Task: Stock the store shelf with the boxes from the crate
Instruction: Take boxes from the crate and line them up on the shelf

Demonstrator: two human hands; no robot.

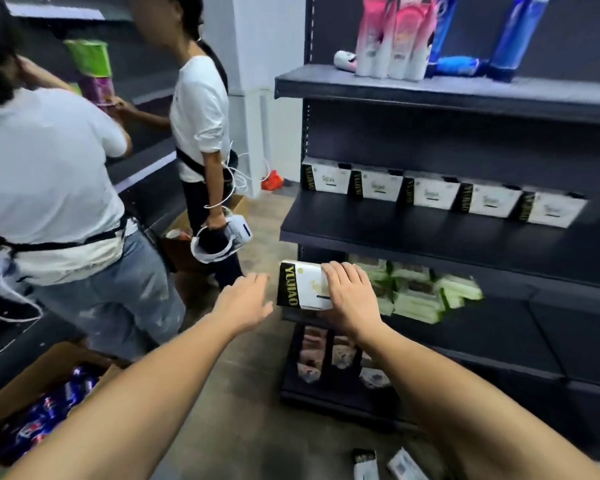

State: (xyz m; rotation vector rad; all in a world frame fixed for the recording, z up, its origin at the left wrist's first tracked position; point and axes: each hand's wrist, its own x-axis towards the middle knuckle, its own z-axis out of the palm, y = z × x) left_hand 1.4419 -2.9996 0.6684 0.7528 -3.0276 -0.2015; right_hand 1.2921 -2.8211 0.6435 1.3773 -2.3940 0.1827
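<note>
My right hand (352,299) grips a white box with a black side band (302,285), held in the air in front of the dark shelf unit's left end. Just to the left of that box my left hand (248,301) hovers empty with fingers relaxed, a small gap apart from it. Several matching white and black boxes (437,194) stand in a row at the back of the middle shelf (413,233). Two more such boxes (385,464) lie on the floor near the bottom edge.
Green-white packets (423,292) fill the shelf below, pink packs (329,355) the bottom one, bottles (395,39) the top one. A cardboard crate of blue packets (42,410) sits at lower left. Two people in white shirts (49,168) stand at the left shelving.
</note>
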